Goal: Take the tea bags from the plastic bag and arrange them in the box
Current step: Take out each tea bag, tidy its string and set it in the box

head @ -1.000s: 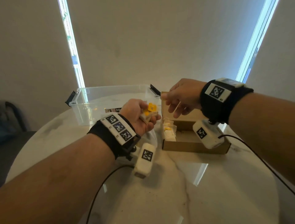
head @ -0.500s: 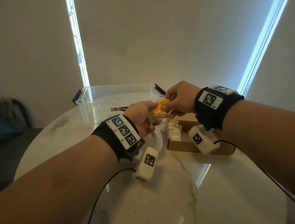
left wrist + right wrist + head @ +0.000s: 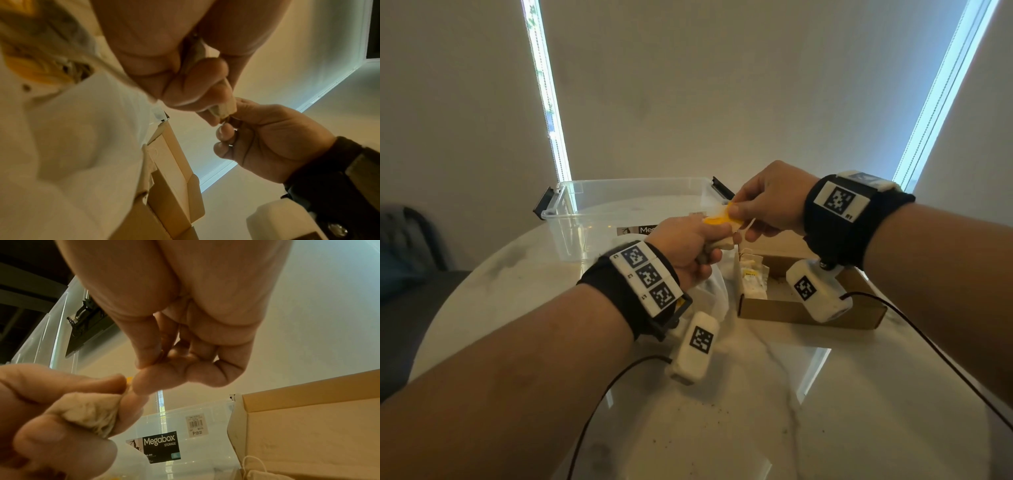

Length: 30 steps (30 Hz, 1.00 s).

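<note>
My left hand (image 3: 698, 245) is raised above the table and grips a bunch of pale tea bags (image 3: 90, 415), their ends sticking out between its fingers (image 3: 224, 105). My right hand (image 3: 763, 205) meets it from the right and pinches a yellow tag (image 3: 717, 217) of one tea bag between thumb and forefinger. The clear plastic bag (image 3: 714, 291) hangs crumpled below my left hand. To the right lies the open brown cardboard box (image 3: 808, 308), with a few tea bags (image 3: 751, 277) standing at its left end.
A clear plastic storage bin (image 3: 619, 212) with black latches and a Megabox label (image 3: 158, 446) stands behind my hands. All of it rests on a round white marble table (image 3: 756, 411). Camera cables trail from both wrists. A dark chair (image 3: 410, 246) stands at the left.
My right hand came from above the box to my left hand and took hold of a yellow tag. Both hands now sit slightly higher, with the tag pulled a little toward the right.
</note>
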Available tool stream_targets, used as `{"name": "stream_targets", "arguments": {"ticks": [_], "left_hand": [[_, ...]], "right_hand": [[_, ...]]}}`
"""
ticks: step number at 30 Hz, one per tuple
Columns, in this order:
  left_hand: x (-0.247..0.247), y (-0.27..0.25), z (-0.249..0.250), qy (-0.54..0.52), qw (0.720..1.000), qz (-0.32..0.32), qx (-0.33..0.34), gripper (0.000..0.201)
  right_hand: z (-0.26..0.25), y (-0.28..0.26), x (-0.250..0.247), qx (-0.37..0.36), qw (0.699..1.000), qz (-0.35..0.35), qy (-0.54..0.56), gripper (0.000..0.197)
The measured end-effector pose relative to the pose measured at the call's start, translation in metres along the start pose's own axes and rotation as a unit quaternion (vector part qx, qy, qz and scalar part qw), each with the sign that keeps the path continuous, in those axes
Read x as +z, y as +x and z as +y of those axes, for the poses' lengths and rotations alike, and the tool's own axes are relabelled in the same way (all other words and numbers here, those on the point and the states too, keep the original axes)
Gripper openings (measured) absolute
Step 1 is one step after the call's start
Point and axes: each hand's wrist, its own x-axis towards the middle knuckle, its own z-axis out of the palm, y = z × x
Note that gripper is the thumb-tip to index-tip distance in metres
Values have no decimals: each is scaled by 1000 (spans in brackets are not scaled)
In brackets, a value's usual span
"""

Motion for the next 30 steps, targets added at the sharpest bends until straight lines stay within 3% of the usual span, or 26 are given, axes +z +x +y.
{"name": "stream_targets", "arguments": {"ticks": [4, 9, 16, 21, 23, 27, 30], "left_hand": [[-1, -2, 1, -42, 999, -5, -14, 22], [-2, -4, 7, -152, 985, -4, -78, 41], [-2, -6, 10, -198, 977, 2, -82, 49], [-2, -6, 9, -219, 973, -21, -66, 45], [-2, -7, 11, -242, 967, -37, -64, 53], [-6, -7, 10, -190, 978, -59, -65, 50], [-9, -3, 7, -179, 983, -14, -48, 43]], "right_hand": [[-1, -1, 1, -2, 1000, 25, 12, 6], [-3, -1, -4, -9, 999, 45, 28, 6], [-11, -9, -12, -4, 990, 7, 140, 8], [-12, -6, -8, 6, 990, 14, 144, 11], [-12, -4, -6, 10, 990, 26, 139, 12], [-13, -3, -3, 5, 993, 33, 115, 13], [-13, -3, -5, 3, 996, 40, 85, 12]]}}
